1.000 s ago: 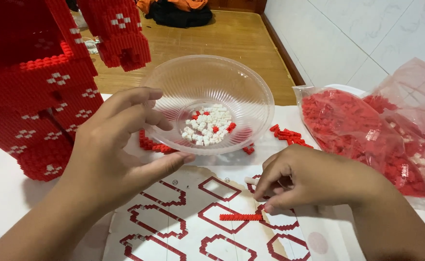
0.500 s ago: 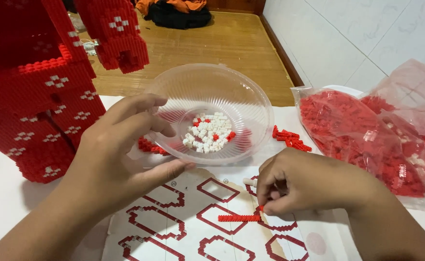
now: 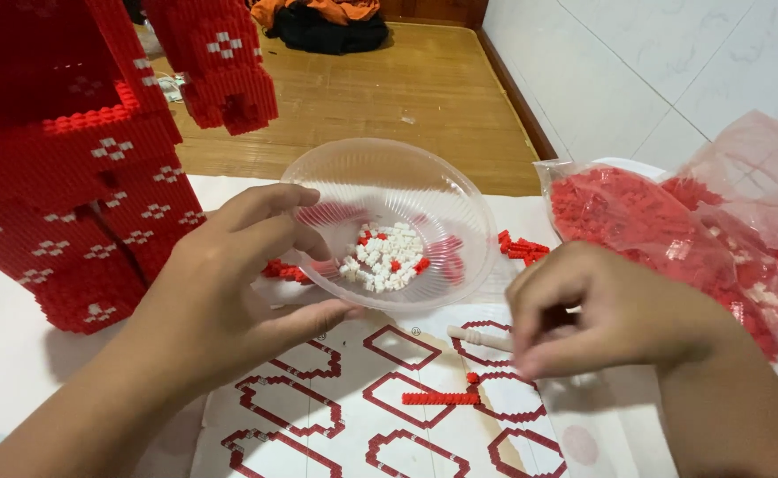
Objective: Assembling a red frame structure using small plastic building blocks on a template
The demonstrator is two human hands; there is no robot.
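Our left hand (image 3: 229, 301) grips the clear bowl (image 3: 389, 221) by its near rim; our right hand (image 3: 610, 310), fingers pinched narrow, hovers just above the instruction sheet (image 3: 362, 407).

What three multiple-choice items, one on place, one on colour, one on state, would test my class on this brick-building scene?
1. Where does the short red brick strip lie?
A in the bowl
B on the printed sheet
C on the floor

2. What colour are most pieces in the clear bowl?
A white
B blue
C black

3. What is the left hand doing?
A resting flat
B holding the bowl's rim
C gripping the bag

Answers:
1 B, the strip sits among red outlines.
2 A, white with a few red.
3 B, thumb and fingers clasp the rim.
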